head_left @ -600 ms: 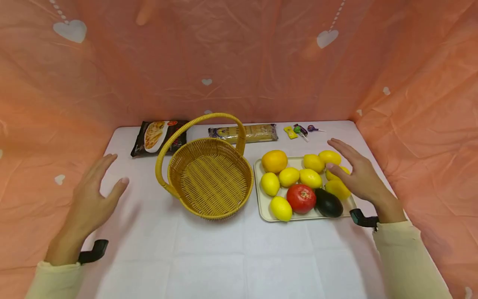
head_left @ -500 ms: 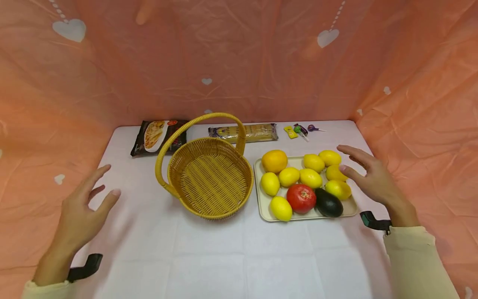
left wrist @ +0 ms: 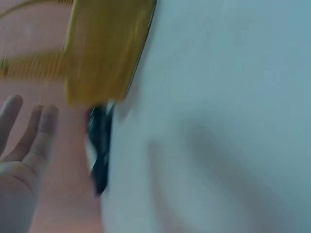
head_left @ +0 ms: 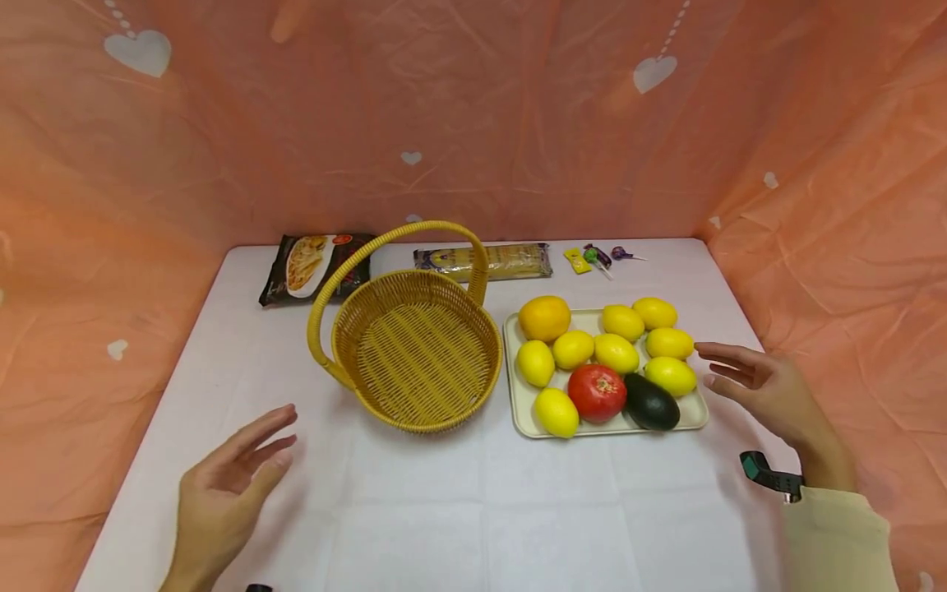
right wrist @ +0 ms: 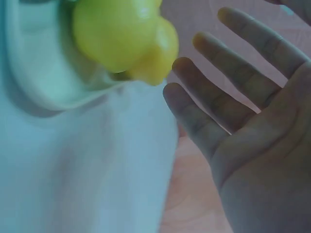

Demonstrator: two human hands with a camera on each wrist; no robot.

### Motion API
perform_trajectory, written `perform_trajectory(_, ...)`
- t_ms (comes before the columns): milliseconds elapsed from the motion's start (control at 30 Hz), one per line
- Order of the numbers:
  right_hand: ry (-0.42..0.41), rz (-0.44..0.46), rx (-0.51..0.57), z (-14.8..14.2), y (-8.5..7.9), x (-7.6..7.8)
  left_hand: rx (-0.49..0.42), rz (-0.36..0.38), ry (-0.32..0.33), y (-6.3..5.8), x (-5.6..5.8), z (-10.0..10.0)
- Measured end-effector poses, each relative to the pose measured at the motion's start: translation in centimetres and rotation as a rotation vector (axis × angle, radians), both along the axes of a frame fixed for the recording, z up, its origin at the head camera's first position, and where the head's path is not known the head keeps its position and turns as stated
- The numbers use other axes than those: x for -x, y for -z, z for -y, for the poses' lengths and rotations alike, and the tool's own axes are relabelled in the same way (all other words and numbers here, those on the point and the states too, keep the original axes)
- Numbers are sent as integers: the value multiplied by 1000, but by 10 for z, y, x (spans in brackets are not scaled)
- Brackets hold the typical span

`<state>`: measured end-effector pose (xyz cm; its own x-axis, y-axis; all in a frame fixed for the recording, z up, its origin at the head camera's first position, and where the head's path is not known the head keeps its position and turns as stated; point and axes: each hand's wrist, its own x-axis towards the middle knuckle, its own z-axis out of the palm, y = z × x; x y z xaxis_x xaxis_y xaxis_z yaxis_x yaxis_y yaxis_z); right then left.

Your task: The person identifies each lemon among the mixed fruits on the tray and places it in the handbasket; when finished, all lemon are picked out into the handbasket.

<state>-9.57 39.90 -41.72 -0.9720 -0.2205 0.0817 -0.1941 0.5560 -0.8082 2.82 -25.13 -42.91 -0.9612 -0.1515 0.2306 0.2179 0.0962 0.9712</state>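
My left hand hovers over the white cloth, in front and to the left of a yellow wicker basket with an arched handle; its fingers are loosely bent and hold nothing. In the left wrist view the basket appears above those fingers. My right hand is just beyond the right edge of a cream tray, fingers relaxed and holding nothing. Nearest to it are yellow lemons. Also on the tray are a red pomegranate-like fruit, a dark eggplant-like piece and an orange fruit.
Behind the basket lie a black food packet and a long noodle packet. Small wrapped candies and lollipops sit at the back right. Pink cloth hangs around the back and sides of the table.
My left hand has come nearer the front edge and moved right, toward the middle. My right hand has drawn back to the right, off the fruit. Basket and tray stay in place.
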Motion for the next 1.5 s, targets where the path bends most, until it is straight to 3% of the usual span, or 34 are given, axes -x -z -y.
perform_trajectory(133,18,53,33,0,15,-2,-30,-8,85,22,0,-33)
perform_trajectory(233,22,77,53,3,24,-3,-77,-12,98,34,1,-56)
perform_trajectory(467,17,35,73,5,37,-3,-162,70,-75,41,4,-100)
perform_trajectory(633,8,6,112,7,41,-1,-221,36,-185,46,13,-120)
perform_trajectory(833,58,-2,115,17,45,0,-290,-21,-253,56,22,-136)
perform_trajectory(1033,173,10,2,25,49,-3,-239,-9,-335,59,26,-143)
perform_trajectory(1233,195,-4,-15,31,52,-4,-210,26,-370,60,27,-146)
perform_trajectory(1500,265,-4,-58,32,38,-7,-151,22,-399,60,29,-147)
